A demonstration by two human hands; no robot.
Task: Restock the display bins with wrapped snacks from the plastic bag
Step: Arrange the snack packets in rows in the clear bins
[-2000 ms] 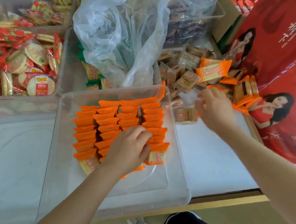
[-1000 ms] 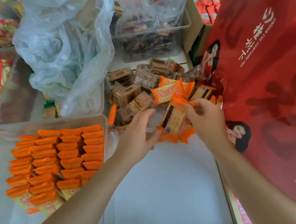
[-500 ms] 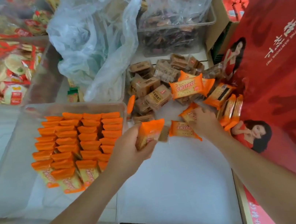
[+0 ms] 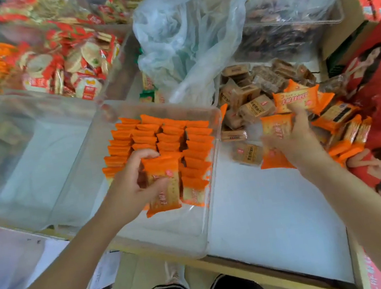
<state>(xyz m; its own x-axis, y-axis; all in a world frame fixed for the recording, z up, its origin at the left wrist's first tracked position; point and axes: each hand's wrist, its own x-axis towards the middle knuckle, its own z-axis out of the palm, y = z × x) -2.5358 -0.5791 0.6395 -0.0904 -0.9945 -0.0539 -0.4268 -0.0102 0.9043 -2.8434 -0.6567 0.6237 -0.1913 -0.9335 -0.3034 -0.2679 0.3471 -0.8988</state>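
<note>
Left hand [image 4: 131, 187] pinches a flat orange foil-wrapped snack packet [image 4: 163, 183] over the clear plastic bin [image 4: 205, 236]; right hand [image 4: 293, 143] clasps another orange packet [image 4: 275, 131]. Packets seem light, slippery, crushable: grip the edges.

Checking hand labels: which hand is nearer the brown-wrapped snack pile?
Right. The right hand, gripping an orange packet, sits at the brown-wrapped snack pile's near edge; the left hand holds an orange packet over the clear bin, farther left.
</note>
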